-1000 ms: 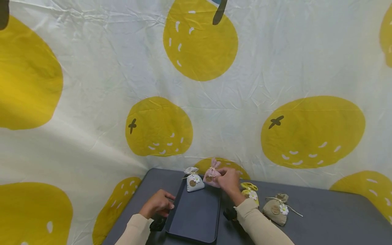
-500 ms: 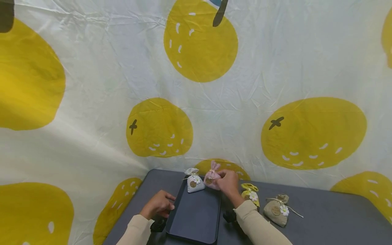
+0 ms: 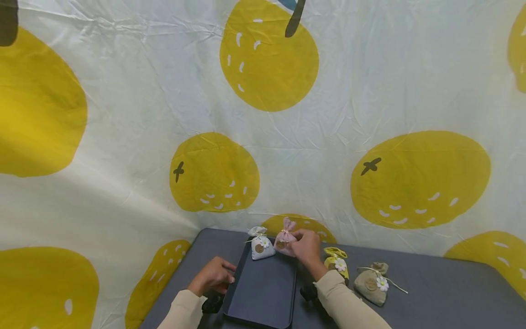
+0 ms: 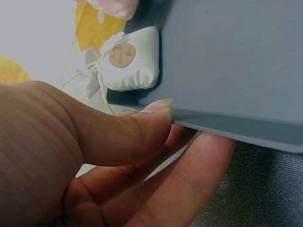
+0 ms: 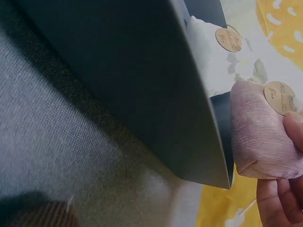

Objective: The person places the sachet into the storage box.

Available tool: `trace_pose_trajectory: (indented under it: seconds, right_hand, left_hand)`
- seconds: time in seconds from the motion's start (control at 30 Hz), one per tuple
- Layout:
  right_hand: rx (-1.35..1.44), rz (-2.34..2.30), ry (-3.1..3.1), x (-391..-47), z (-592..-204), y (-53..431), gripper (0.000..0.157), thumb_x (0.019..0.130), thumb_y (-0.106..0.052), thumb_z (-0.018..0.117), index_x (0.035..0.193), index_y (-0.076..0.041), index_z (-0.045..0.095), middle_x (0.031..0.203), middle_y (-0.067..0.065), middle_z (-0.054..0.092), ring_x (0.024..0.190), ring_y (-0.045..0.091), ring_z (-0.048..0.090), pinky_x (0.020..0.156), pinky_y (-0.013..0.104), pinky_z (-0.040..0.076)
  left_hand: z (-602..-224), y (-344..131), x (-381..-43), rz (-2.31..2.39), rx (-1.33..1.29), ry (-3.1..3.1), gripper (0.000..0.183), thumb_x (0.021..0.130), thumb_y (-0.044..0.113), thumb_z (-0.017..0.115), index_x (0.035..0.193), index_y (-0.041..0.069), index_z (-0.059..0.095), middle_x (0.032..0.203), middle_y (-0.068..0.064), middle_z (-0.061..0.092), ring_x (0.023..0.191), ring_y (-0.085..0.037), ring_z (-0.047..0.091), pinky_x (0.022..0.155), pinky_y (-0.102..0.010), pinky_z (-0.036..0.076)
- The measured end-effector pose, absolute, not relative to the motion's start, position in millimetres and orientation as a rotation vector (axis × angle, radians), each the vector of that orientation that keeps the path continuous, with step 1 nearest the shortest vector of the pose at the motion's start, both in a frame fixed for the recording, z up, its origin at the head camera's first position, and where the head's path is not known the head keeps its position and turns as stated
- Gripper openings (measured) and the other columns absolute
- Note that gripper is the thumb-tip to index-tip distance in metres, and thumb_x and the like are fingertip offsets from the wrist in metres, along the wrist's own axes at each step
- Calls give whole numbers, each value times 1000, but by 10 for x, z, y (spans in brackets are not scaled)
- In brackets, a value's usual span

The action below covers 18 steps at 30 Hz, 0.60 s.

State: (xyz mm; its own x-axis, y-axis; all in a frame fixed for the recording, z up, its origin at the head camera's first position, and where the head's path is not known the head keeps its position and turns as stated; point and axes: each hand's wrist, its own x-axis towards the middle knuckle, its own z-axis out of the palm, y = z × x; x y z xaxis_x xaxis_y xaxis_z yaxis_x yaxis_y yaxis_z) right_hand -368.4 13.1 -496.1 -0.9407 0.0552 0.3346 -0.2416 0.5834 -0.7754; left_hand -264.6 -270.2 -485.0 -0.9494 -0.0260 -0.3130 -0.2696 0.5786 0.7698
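Note:
The right hand (image 3: 307, 249) holds a pink drawstring pouch (image 5: 258, 132) between thumb and fingers, at the far right corner of a dark grey tray (image 3: 263, 292). Beside it, a white pouch (image 3: 262, 249) with a round tag and a flower sits in the tray's far left corner. On the tray's left side, the left hand (image 3: 214, 275) pinches the rim, thumb on top and fingers beneath, as the left wrist view shows. Only the lower edge of the pink pouch (image 4: 118, 7) appears in that view.
Right of the tray, a yellow pouch (image 3: 336, 259) lies partly behind the right forearm. A tan pouch (image 3: 371, 284) with a flower and loose cord rests farther right on the dark grey table (image 3: 435, 297). A fruit-printed white cloth (image 3: 304, 173) hangs behind the table.
The pink pouch has come down slightly toward the tray's far right corner in the right hand. The left hand keeps its hold on the tray's rim.

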Motion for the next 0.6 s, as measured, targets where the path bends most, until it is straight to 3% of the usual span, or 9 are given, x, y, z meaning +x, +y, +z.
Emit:
trace_pose_trajectory:
  seconds: [0.23, 0.4, 0.6]
  right_hand:
    - [213, 1335, -2578, -3683, -4981, 233, 16, 76, -3, 83, 92, -2, 81, 91, 13, 78, 82, 26, 70, 71, 41, 59]
    - [212, 1455, -2554, -3655, -4926, 373, 26, 79, -4, 83, 103, 2, 79, 102, 20, 79, 95, 35, 73, 80, 47, 60]
    - [159, 1595, -2540, -3587, -4816, 638, 35, 83, -6, 84, 114, 7, 75, 111, 22, 77, 105, 38, 72, 85, 47, 60]
  left_hand:
    - [-4847, -2685, -2652, 1326, -253, 2538, 36, 88, -9, 72, 124, -8, 71, 96, -21, 79, 76, -30, 77, 61, -43, 63]
    - [-4832, -2679, -2656, 1323, -263, 2555, 36, 87, -9, 72, 123, -8, 72, 96, -18, 78, 76, -29, 76, 62, -43, 63]
    - [-4859, -2695, -2654, 1323, -280, 2547, 37, 87, -9, 72, 123, -8, 71, 95, -16, 78, 77, -29, 77, 61, -43, 63]
